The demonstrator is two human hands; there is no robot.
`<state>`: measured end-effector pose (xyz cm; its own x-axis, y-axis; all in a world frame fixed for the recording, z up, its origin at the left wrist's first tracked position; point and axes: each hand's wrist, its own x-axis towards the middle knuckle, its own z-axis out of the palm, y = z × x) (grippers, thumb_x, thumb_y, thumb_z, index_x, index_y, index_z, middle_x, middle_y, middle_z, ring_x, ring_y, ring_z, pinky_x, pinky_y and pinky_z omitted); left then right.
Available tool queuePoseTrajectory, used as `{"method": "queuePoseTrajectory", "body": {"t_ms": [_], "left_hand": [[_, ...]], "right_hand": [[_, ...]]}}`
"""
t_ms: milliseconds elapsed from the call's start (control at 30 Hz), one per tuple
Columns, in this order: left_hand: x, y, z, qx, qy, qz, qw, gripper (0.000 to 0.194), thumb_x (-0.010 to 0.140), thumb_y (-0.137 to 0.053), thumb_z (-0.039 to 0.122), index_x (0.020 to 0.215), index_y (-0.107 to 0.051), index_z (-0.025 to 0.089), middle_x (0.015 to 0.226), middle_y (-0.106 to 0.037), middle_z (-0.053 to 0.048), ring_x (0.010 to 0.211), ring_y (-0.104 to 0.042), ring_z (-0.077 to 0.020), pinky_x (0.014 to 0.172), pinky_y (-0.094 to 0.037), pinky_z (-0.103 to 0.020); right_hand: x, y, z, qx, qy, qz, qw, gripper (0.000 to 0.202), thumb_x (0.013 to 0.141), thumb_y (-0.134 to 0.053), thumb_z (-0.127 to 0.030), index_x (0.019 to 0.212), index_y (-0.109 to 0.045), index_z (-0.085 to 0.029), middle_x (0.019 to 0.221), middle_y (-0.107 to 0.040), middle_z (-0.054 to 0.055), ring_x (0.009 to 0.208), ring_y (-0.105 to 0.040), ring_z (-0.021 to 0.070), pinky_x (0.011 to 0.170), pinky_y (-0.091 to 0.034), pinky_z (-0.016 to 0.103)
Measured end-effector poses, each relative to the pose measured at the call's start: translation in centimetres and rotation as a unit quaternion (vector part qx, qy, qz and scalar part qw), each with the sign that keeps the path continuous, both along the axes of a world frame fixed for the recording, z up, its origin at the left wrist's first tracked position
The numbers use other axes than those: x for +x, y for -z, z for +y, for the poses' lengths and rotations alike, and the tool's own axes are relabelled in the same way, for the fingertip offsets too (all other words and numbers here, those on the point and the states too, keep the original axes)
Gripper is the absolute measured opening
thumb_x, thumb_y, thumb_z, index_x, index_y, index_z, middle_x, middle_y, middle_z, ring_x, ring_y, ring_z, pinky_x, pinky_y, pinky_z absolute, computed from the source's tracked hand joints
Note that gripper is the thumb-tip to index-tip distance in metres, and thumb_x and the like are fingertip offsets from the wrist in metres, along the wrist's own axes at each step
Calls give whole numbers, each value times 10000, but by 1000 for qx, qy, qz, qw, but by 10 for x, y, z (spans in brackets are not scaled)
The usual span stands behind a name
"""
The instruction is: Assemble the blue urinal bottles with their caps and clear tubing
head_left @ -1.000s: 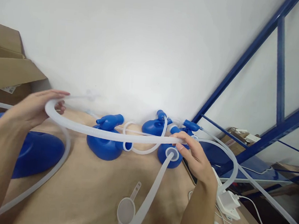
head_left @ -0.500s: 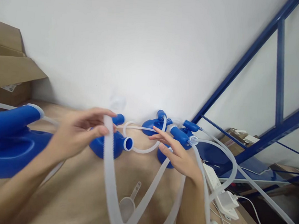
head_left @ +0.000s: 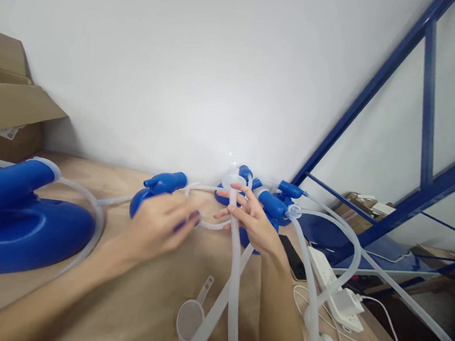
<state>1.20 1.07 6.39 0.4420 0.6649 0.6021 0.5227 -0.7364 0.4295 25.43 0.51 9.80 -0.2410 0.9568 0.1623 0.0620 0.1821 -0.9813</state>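
My right hand [head_left: 253, 220] pinches a translucent hose [head_left: 235, 276] just below a clear flared cap [head_left: 232, 179] at its upper end. My left hand [head_left: 164, 223] is blurred by motion, its fingers in front of the open mouth of a blue urinal bottle [head_left: 159, 183]; whether they grip it does not show. That bottle lies partly hidden behind the left hand. At the far left stands a larger-looking blue urinal bottle [head_left: 41, 234] with a white rim and a thin hose beside it.
Several more blue bottles [head_left: 274, 203] with hoses crowd the right rear. A white strainer-like scoop [head_left: 191, 317] lies on the brown table covering [head_left: 130, 310]. A phone [head_left: 293, 257], a power strip [head_left: 331, 286] and cables are at right. Cardboard box [head_left: 20, 101] left; blue metal rack [head_left: 376, 82] right.
The capped hose has passed from my left hand to my right hand, moving right. My left hand has moved right, toward the mouth of the middle bottle.
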Motion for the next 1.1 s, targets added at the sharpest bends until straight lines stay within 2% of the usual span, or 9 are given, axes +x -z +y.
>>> {"method": "queuePoseTrajectory", "body": {"t_ms": [100, 167, 267, 367, 500, 633, 767, 900, 1100], "left_hand": [[-26, -4, 38, 68, -212, -68, 972, 648, 947, -557, 566, 1520, -490, 271, 1461, -588, -114, 1390, -510, -352, 1177, -409, -510], [-39, 1, 61, 33, -257, -53, 965, 821, 866, -595, 688, 1530, -464, 224, 1552, -497, -142, 1447, -438, -388, 1197, -370, -526], [-51, 11, 84, -77, -241, -12, 967, 808, 821, -593, 747, 1394, -605, 178, 1468, -594, -162, 1354, -545, -399, 1157, -415, -502], [-58, 15, 92, -156, -215, -5, 964, 706, 837, -581, 731, 1282, -684, 193, 1334, -709, -126, 1245, -641, -375, 1080, -489, -456], [-77, 14, 96, -221, -144, -10, 965, 950, 748, -663, 765, 1509, -510, 217, 1483, -616, -139, 1316, -611, -376, 1085, -504, -461], [-106, 26, 104, -301, -66, 19, 951, 1122, 750, -678, 752, 1648, -243, 239, 1604, -477, -172, 1435, -511, -359, 1122, -481, -463], [-114, 47, 117, -268, 10, 97, 958, 935, 745, -728, 683, 1523, -476, 231, 1596, -493, -149, 1457, -473, -358, 1194, -395, -515], [-103, 61, 129, -188, -32, 148, 970, 992, 583, -809, 693, 1411, -601, 189, 1522, -556, -196, 1408, -486, -449, 1175, -382, -593], [-90, 62, 114, -218, -17, 97, 971, 973, 604, -853, 616, 1441, -567, 211, 1423, -650, -99, 1328, -569, -425, 1138, -464, -529]], "right_hand": [[8, -1, -4, 4, 0, -12, 1000, 511, 863, -628, -299, 1287, -343, -313, 1396, -633, 116, 757, -745, 163, 449, -459, 193], [9, 0, -3, 5, 18, -24, 1000, 569, 842, -550, -233, 1352, -309, -312, 1236, -699, 66, 599, -659, 113, 413, -369, 179], [9, 4, 3, 14, 46, -115, 992, 613, 847, -454, -189, 1450, -382, -266, 933, -696, -21, 490, -507, 88, 470, -382, 213], [8, 9, 8, 40, 31, -279, 959, 574, 898, -447, -181, 1466, -505, -243, 824, -683, -25, 658, -605, 144, 676, -496, 279], [5, 13, 7, 66, -8, -407, 911, 580, 975, -564, -383, 1523, -493, -208, 1145, -753, 93, 1067, -688, 268, 984, -501, 430], [10, 7, 5, 81, -15, -416, 906, 646, 939, -667, -431, 1522, -506, -203, 1448, -642, 128, 1281, -633, 304, 1094, -468, 456], [23, -3, 1, 86, -45, -427, 899, 488, 988, -607, -411, 1427, -617, -198, 1379, -700, 97, 1252, -666, 289, 1097, -481, 443], [11, 6, 1, 110, -85, -462, 876, 437, 1027, -544, -361, 1431, -619, -212, 1290, -748, 83, 1210, -692, 290, 1076, -501, 443], [-28, 39, 13, 139, 38, -537, 831, 502, 1089, -325, -316, 1537, -483, -152, 1513, -568, 191, 1346, -600, 344, 1101, -474, 511]]}}
